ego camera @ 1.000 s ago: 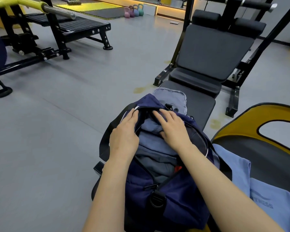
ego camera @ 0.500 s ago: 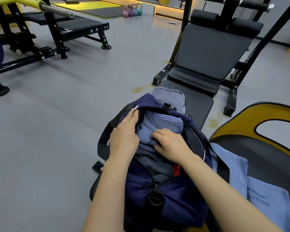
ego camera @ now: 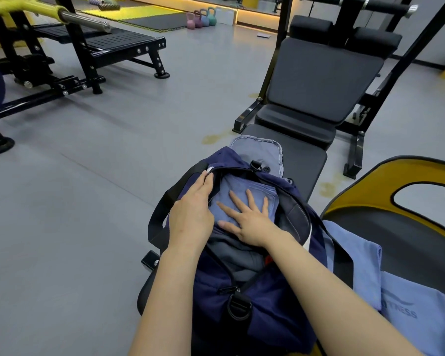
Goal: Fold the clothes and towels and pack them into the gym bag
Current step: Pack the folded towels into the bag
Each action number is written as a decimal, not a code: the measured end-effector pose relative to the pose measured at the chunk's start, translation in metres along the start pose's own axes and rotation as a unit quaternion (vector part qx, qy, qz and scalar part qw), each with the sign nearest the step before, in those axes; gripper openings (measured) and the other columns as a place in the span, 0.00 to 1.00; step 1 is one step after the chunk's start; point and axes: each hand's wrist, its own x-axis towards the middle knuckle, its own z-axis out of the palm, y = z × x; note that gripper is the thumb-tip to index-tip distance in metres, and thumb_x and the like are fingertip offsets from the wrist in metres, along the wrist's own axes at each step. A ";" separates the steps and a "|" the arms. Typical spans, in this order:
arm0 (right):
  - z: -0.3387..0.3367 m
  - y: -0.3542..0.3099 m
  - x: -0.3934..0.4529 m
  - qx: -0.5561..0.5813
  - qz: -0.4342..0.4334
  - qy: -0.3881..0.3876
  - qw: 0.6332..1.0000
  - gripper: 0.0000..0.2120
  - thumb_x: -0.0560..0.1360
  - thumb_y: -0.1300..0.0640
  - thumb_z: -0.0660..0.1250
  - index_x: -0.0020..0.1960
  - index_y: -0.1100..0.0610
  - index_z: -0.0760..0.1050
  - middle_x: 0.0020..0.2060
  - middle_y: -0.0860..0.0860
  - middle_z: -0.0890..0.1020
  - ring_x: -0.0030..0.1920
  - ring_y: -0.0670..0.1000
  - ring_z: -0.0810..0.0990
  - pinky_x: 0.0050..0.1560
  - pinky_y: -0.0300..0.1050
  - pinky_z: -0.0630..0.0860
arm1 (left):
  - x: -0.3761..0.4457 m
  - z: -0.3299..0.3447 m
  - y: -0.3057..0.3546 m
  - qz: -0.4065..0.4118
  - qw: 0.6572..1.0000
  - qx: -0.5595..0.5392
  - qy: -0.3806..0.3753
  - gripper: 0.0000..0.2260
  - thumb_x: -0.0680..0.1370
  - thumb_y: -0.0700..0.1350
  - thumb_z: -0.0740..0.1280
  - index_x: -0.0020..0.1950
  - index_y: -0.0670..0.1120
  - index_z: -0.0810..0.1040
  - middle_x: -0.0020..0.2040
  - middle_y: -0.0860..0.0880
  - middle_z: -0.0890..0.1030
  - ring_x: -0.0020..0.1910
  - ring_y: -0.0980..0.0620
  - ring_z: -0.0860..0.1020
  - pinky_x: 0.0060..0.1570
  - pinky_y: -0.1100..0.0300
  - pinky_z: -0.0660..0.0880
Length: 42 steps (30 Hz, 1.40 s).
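A navy gym bag (ego camera: 262, 312) lies open on a black bench in front of me. Inside it a folded light-blue towel (ego camera: 244, 187) lies on top of a dark grey garment (ego camera: 237, 253). My right hand (ego camera: 247, 219) rests flat on the towel with its fingers spread. My left hand (ego camera: 193, 211) holds the bag's left rim by the zipper edge. To the right, a light-blue cloth with printed lettering (ego camera: 409, 304) lies on the seat beside the bag. A grey-blue cloth (ego camera: 257, 152) pokes out behind the bag's far end.
The black bench (ego camera: 303, 160) runs away from me toward an inclined black backrest (ego camera: 319, 75). A yellow-and-black seat (ego camera: 401, 201) is at the right. A barbell rack and flat bench (ego camera: 108, 44) stand far left; kettlebells (ego camera: 201, 19) sit at the back on grey floor.
My right hand drew back from the bag's far end, then opened and flattened on the light-blue towel. My left hand stayed on the bag's left rim.
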 end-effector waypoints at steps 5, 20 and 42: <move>-0.002 0.000 0.001 0.023 0.012 -0.015 1.000 0.26 0.79 0.35 0.44 0.75 0.34 0.44 0.77 0.44 0.39 0.75 0.57 0.31 0.69 0.69 0.31 | -0.001 0.000 0.002 0.003 1.000 0.002 0.000 0.34 0.75 0.30 0.55 0.77 0.54 0.56 0.77 0.61 0.54 0.60 0.48 0.75 0.49 0.59 0.71; -0.032 0.007 -0.044 0.029 -0.004 0.099 0.995 0.30 0.80 0.39 0.53 0.78 0.46 0.51 0.78 0.47 0.52 0.77 0.48 0.52 0.75 0.57 0.44 | -0.012 0.013 0.028 0.059 0.995 0.051 -0.058 0.31 0.78 0.35 0.58 0.78 0.51 0.52 0.79 0.53 0.47 0.74 0.50 0.57 0.63 0.55 0.67; 0.027 0.164 -0.237 0.182 0.338 0.229 0.895 0.20 0.82 0.50 0.55 0.71 0.56 0.67 0.69 0.53 0.71 0.67 0.52 0.69 0.61 0.44 0.67 | -0.067 0.106 0.133 0.194 0.960 0.077 -0.186 0.24 0.83 0.42 0.53 0.78 0.49 0.52 0.78 0.50 0.53 0.75 0.48 0.56 0.69 0.55 0.62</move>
